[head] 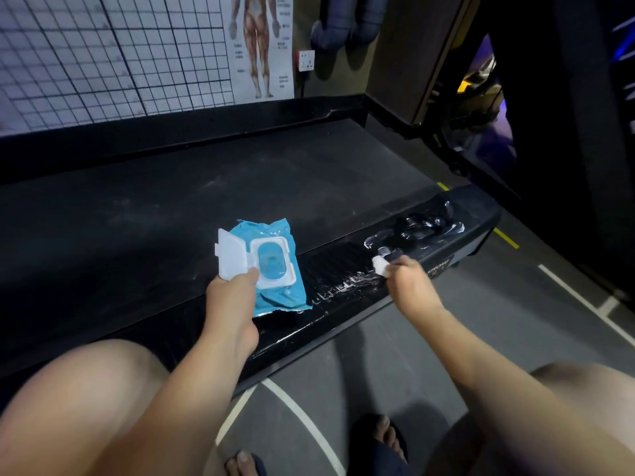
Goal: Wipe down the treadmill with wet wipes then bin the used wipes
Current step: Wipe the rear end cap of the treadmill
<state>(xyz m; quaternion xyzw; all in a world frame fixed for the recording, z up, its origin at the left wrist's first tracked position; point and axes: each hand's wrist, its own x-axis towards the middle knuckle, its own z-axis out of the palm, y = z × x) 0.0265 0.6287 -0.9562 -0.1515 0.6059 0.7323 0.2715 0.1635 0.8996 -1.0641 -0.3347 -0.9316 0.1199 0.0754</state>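
- Treadmill (213, 187): fills the middle of the view. The dark belt looks dry and dusty, with no wet marks seen on it.
- Side rail (343, 324): the near edge of the treadmill. Wet streaks (415, 228) run along its right part and end cap; the stretch nearer the person shows only a few small marks.
- Wipes pack (288, 290): blue, lying on the rail at the belt's edge, flip lid (231, 252) open.
- Left hand (233, 286): holds the pack, thumb on the lid frame; fingers beneath are hidden.
- Right hand (409, 283): fingers bunched down on the wipe (380, 269), pressing it to the rail.
- Step, judged: wiping under way on the rail, early in the task.
- Next, judged: carry the strokes leftward along the rail, then across the belt, with a fresh wipe when this one is soiled. No bin is in view.
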